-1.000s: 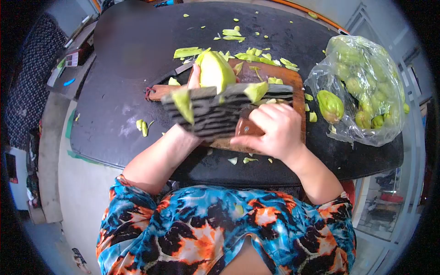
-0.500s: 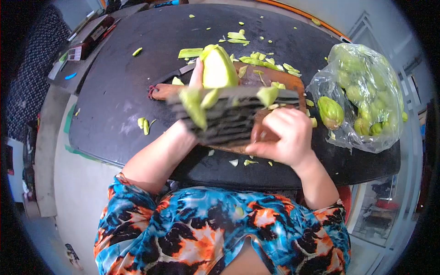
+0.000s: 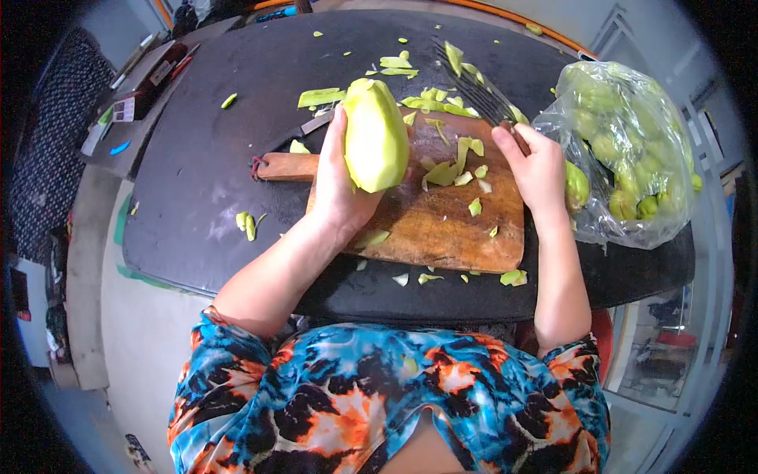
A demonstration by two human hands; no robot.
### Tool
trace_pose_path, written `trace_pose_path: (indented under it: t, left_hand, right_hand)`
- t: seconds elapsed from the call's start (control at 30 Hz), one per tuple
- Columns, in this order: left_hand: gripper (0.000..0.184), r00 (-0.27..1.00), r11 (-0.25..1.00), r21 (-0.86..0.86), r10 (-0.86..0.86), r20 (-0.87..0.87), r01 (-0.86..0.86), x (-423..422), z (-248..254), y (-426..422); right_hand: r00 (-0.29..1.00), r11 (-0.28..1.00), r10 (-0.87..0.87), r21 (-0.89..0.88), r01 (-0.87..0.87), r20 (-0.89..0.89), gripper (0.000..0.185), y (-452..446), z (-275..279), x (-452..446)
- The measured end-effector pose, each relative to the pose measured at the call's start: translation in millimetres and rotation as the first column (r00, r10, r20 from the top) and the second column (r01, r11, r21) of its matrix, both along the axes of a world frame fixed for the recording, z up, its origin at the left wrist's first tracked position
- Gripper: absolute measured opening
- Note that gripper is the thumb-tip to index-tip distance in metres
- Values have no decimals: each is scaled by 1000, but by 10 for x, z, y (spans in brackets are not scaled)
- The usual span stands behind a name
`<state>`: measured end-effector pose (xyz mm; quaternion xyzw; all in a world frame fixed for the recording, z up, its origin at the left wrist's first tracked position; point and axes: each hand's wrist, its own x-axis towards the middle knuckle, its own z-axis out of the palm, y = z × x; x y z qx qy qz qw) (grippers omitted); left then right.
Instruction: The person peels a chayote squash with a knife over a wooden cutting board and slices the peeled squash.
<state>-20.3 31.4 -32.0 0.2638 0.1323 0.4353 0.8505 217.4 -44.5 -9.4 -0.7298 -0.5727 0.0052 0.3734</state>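
My left hand [image 3: 347,186] is wrapped round a large peeled chayote [image 3: 375,134], pale green and upright above the cutting board's left part. Its fingers behind the chayote are partly hidden. In my right hand [image 3: 537,166] is the wooden handle of a broad dark knife [image 3: 491,101], raised over the board's far right corner with its blade pointing away to the upper left. Bits of green peel cling to the blade. Under both hands lies the wooden cutting board [image 3: 442,233], strewn with peel scraps [image 3: 446,170].
A clear plastic bag [image 3: 632,150] full of chayotes stands to the right, with one chayote [image 3: 576,186] at its opening. Another blade [image 3: 317,122] lies by the board's handle [image 3: 288,166]. Peel strips [image 3: 320,97] are scattered over the black table [image 3: 205,174].
The knife has swung from low in front of the board up to the far right, in my right hand. My left hand still holds the chayote, now in fuller view.
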Motion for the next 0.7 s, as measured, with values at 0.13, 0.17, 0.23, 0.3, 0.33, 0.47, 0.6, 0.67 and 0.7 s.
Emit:
trace_pose_path:
  t: [0.13, 0.17, 0.23, 0.3, 0.33, 0.47, 0.6, 0.67, 0.7]
  left_hand:
    - [52, 993, 987, -114, 115, -27, -117, 39, 26, -5]
    - [51, 988, 977, -148, 149, -28, -151, 55, -13, 7]
    - [58, 929, 937, -111, -303, 215, 331, -103, -37, 123]
    - [62, 980, 981, -57, -181, 85, 186, -42, -86, 134]
    - [62, 986, 986, -54, -157, 56, 160, -18, -94, 122]
    - [64, 988, 982, -120, -150, -35, 145, 1, 16, 27]
    - [61, 995, 996, -55, -77, -56, 74, 44, -81, -54]
    - [58, 987, 999, -36, 28, -155, -34, 110, 77, -97]
    - [55, 961, 996, -71, 39, -275, -61, 89, 99, -101]
  right_hand:
    - [925, 919, 380, 101, -380, 24, 52, -314, 173, -385]
    - [875, 871, 479, 86, -484, 73, 54, -379, 172, -473]
    - [775, 786, 550, 120, -606, 311, 56, -438, 225, -635]
    - [757, 781, 546, 110, -615, 360, 58, -466, 196, -710]
    - [761, 782, 542, 118, -612, 358, 58, -469, 181, -732]
    - [779, 815, 501, 97, -571, 376, 57, -442, 162, -720]
    - [878, 907, 346, 123, -404, 331, 54, -280, 57, -578]
    - [947, 965, 256, 12, -263, 194, 47, -213, 62, -410]
    - [988, 990, 135, -61, -131, 80, 45, -190, 85, -362]
